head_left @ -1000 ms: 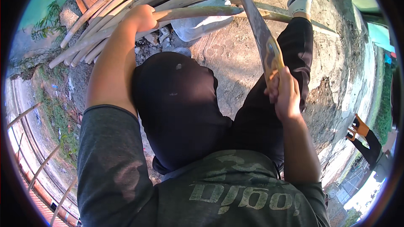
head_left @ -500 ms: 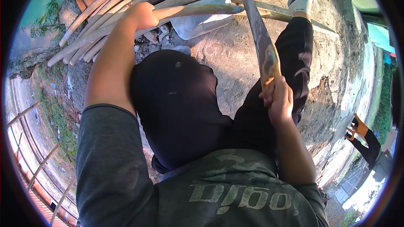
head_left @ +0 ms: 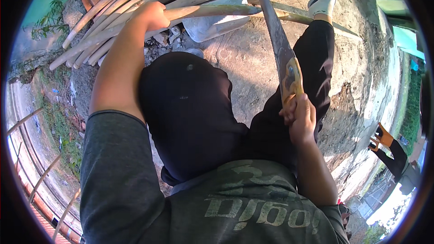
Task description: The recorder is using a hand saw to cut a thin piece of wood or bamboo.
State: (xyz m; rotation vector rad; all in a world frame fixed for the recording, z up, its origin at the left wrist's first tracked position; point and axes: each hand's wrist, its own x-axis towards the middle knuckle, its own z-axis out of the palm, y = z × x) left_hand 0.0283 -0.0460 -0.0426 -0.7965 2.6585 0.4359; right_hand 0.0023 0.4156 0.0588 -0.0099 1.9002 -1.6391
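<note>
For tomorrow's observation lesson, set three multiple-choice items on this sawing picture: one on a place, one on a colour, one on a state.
1. Where does the left hand rest?
A. on a bamboo pole
B. on the knee
C. on the saw blade

2. What colour are the trousers?
A. white
B. black
C. red

3. How does the right hand stand to the saw?
A. open, apart from it
B. closed round its handle
C. pinching the blade tip

Answers:
1 A: the fingers wrap the pole at the front of the pile of bamboo poles.
2 B: both legs are black down to the white sock.
3 B: the fingers curl round the yellowish wooden handle, and the blade runs up across the pole.
</note>
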